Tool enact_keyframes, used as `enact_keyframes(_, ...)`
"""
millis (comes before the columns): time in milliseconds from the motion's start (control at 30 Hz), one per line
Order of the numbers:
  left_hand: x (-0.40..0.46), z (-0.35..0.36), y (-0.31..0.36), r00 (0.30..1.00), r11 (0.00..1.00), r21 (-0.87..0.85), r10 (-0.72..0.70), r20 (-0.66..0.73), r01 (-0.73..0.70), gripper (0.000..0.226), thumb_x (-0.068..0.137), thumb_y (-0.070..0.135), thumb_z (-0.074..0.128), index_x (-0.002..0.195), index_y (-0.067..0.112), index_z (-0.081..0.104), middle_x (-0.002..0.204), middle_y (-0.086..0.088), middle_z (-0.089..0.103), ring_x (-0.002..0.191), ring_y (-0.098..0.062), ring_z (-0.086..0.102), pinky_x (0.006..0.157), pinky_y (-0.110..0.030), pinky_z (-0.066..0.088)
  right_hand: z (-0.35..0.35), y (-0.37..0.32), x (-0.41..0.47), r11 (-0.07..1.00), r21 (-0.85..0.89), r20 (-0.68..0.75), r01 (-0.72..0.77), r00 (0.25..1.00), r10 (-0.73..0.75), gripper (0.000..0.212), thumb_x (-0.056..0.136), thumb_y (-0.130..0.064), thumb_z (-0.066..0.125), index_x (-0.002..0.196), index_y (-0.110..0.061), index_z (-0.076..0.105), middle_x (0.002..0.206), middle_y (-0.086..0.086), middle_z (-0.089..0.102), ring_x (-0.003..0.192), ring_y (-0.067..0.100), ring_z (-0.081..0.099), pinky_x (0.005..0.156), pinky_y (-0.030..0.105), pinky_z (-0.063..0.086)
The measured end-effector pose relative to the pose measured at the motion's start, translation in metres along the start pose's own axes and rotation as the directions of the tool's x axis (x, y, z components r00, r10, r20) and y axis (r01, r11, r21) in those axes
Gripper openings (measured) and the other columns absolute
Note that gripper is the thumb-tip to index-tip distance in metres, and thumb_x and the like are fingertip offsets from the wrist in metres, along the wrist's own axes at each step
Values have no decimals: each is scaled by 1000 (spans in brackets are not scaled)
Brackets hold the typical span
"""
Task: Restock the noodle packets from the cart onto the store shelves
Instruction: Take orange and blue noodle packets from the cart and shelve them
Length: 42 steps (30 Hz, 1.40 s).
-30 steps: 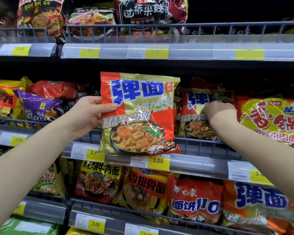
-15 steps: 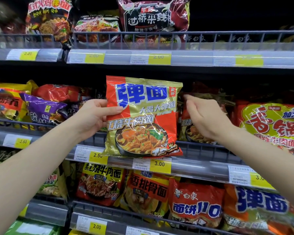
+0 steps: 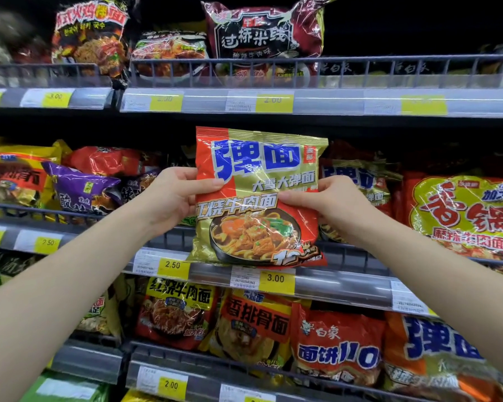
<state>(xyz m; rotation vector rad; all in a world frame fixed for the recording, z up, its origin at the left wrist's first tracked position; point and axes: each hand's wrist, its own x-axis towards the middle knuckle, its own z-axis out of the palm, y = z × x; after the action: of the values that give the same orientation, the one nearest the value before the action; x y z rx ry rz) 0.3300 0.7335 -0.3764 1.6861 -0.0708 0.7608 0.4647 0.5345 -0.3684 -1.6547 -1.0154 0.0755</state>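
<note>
A red and gold noodle packet point(image 3: 259, 181) with blue characters and a bowl picture is held upright in front of the middle shelf point(image 3: 331, 281). My left hand point(image 3: 174, 198) grips its left edge, thumb across the front. My right hand point(image 3: 328, 201) pinches its right edge, thumb on the front. Behind my right hand a matching packet point(image 3: 363, 181) stands on the middle shelf, partly hidden. The cart is out of view.
Wire rails front each shelf, with yellow price tags point(image 3: 276, 278) below. Purple point(image 3: 79, 187) and red packets fill the middle shelf's left, a large yellow-red packet point(image 3: 465, 213) its right. The top shelf point(image 3: 302, 100) and lower shelf point(image 3: 209, 364) hold more noodle packets.
My right hand left the packet standing on the shelf, came leftwards and took hold of the held packet's right edge. The left hand kept its grip throughout.
</note>
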Motion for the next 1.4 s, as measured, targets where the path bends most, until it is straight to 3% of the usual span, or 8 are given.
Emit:
enact_keyframes(233,2,4,-4,1000,999,49,10,-14,-10,24,84,32,58,97,12,66,90,-1,75,81,-13,70,73,-23,57,-4,-1,9,970,211,1,-122,992,125,37,66,-20,82,94,-2,67,81,10,76,74,22,73,73,35,59)
enact_keyframes(367,5,-3,-13,995,942,326,-92,36,75,76,75,75,45,123,17,56,124,7,62,111,-5,57,95,-21,43,-13,2,21,937,290,-61,-194,974,220,44,51,-26,85,88,-6,71,71,7,75,64,18,70,78,37,58)
enact_keyframes(500,-17,0,-29,992,699,713,-50,117,-49,46,102,29,24,145,10,27,153,-4,26,132,-6,27,98,-9,8,-20,2,32,930,311,-169,-196,951,258,38,65,-22,83,96,-7,68,74,7,74,60,17,68,62,30,56)
enact_keyframes(633,-33,5,-39,965,370,904,-66,253,-212,69,92,50,15,149,13,13,158,-3,11,142,-6,7,103,-9,-6,-18,4,40,943,281,-246,-177,937,249,33,67,-17,83,92,-4,65,85,12,70,71,24,68,71,38,58)
enact_keyframes(867,-32,-4,-39,943,219,941,-157,294,-257,72,90,55,13,150,17,4,158,3,0,143,-3,-3,107,-13,-9,-7,18,48,954,178,-250,-243,926,283,87,57,-29,88,129,2,50,105,17,70,80,24,68,63,34,53)
enact_keyframes(1000,-34,-3,-38,943,237,940,-166,287,-244,64,96,48,19,150,18,4,158,5,0,139,2,-4,104,-12,-11,-8,47,71,966,129,-257,-225,933,252,135,12,-48,88,132,0,48,120,20,64,105,34,64,96,50,49)
enact_keyframes(1267,-30,-3,-42,945,248,934,-137,297,-257,66,94,51,19,150,18,6,158,5,4,140,1,-2,108,-14,-9,3,30,58,959,-62,-286,-276,926,248,82,70,-29,81,134,5,43,125,21,59,87,24,61,78,30,48)
enact_keyframes(1400,-30,-4,-43,943,253,931,-138,304,-263,72,89,56,15,150,19,6,158,6,3,132,8,-4,108,-13,-10,3,32,67,897,-320,-311,-305,928,204,41,74,-38,77,81,-5,54,84,10,61,60,15,51,49,26,38)
